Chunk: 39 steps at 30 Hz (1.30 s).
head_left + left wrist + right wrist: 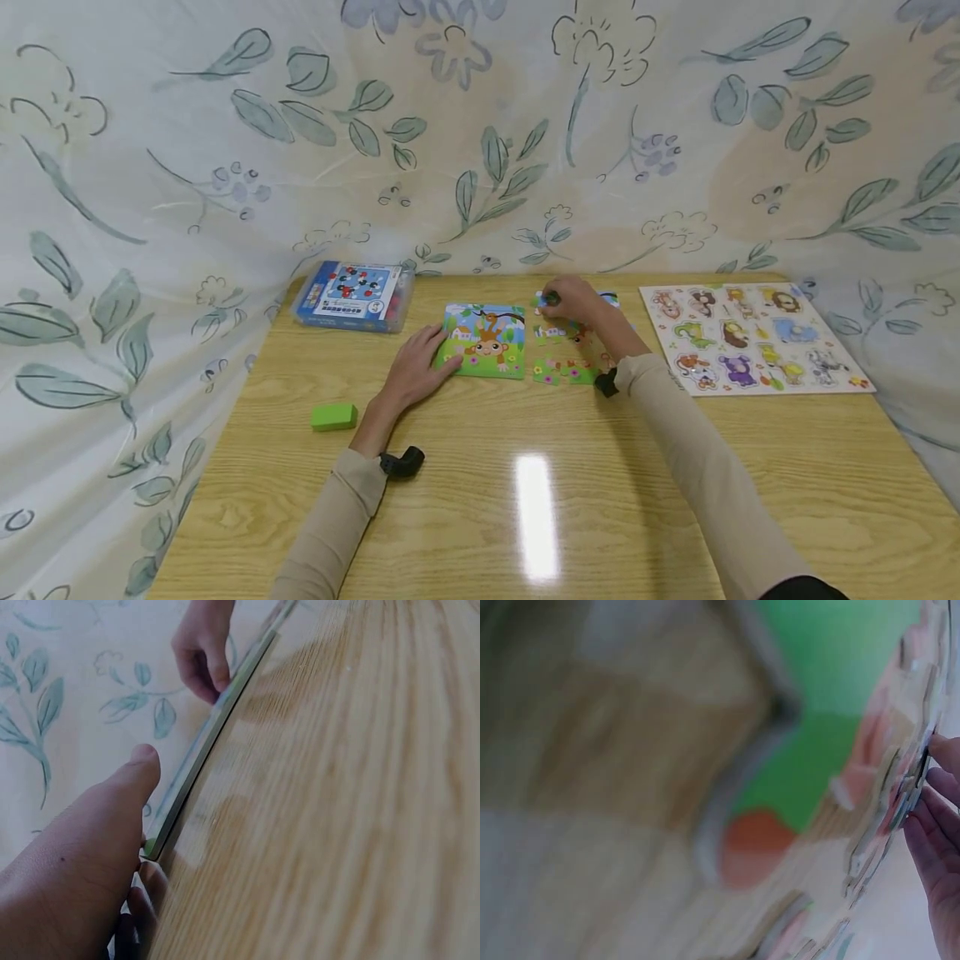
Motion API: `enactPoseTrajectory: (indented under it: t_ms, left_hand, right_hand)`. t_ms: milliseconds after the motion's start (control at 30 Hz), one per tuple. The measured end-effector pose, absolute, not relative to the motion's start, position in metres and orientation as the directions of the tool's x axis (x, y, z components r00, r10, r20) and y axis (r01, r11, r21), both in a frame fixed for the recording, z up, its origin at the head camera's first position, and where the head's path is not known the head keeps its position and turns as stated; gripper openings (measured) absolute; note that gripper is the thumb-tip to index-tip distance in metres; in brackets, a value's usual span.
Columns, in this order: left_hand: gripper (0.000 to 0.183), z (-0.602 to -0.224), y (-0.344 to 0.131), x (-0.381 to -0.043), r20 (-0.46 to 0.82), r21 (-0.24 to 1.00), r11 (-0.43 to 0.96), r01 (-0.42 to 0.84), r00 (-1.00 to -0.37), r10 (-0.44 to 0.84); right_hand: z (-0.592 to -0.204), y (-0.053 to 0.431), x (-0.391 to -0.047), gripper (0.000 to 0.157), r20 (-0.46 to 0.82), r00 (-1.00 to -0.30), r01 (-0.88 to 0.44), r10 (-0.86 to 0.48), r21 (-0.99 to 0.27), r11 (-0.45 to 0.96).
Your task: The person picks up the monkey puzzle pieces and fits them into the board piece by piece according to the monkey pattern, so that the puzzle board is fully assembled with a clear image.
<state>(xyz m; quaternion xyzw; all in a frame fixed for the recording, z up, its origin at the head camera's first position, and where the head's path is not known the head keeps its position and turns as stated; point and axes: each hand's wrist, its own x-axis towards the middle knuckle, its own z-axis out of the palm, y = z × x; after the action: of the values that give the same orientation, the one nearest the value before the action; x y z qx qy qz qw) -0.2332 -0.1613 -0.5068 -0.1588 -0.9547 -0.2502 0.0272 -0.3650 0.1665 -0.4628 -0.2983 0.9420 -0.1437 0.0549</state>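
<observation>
A square monkey puzzle picture [487,342] lies flat on the table. My left hand [418,367] rests at its left edge, fingers extended, thumb at the lower corner. In the left wrist view, the left thumb [139,772] sits beside the thin board edge [210,742]. To the right of the picture, several loose jigsaw pieces [551,332] are spread in loose rows. Over the top row, my right hand [576,302] pinches a jigsaw piece [552,297] between fingertips and thumb. In the right wrist view, the pinching fingers [930,832] are at the right edge, above other pieces.
At the far right lies a white board with animal pictures [750,337]. A clear plastic case with a blue label [352,296] stands at the back left, and a green block [333,417] lies nearer on the left. A floral curtain [480,167] hangs behind the table [450,517].
</observation>
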Motion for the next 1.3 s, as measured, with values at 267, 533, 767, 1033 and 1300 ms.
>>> enactPoseTrajectory:
  t_ms: [267, 533, 767, 1033, 1300]
  left_hand:
    - [0.068, -0.505, -0.161, -0.234, 0.110, 0.476, 0.825, 0.304, -0.952, 0.287]
    - [0.067, -0.507, -0.162, -0.234, 0.123, 0.473, 0.823, 0.315, -0.948, 0.292]
    - [0.066, -0.508, -0.163, -0.235, 0.123, 0.462, 0.828, 0.318, -0.948, 0.295]
    - [0.066, -0.510, -0.166, -0.234, 0.144, 0.453, 0.829, 0.329, -0.944, 0.297]
    - [0.065, -0.511, -0.163, -0.234, 0.156, 0.451, 0.821, 0.350, -0.937, 0.314]
  right_hand:
    - [-0.466, 0.169, -0.369, 0.033, -0.009, -0.819, -0.540, -0.574, -0.327, 0.776]
    - [-0.462, 0.166, -0.366, 0.031, 0.007, -0.822, -0.542, -0.570, -0.322, 0.776]
    - [-0.451, 0.159, -0.363, 0.040, -0.089, -0.834, -0.463, -0.544, -0.424, 0.779]
    - [-0.440, 0.130, -0.359, 0.048, 0.018, -0.792, -0.492, -0.610, -0.609, 0.622]
    - [-0.441, 0.092, -0.336, 0.043, 0.120, -0.777, -0.502, -0.617, -0.709, 0.495]
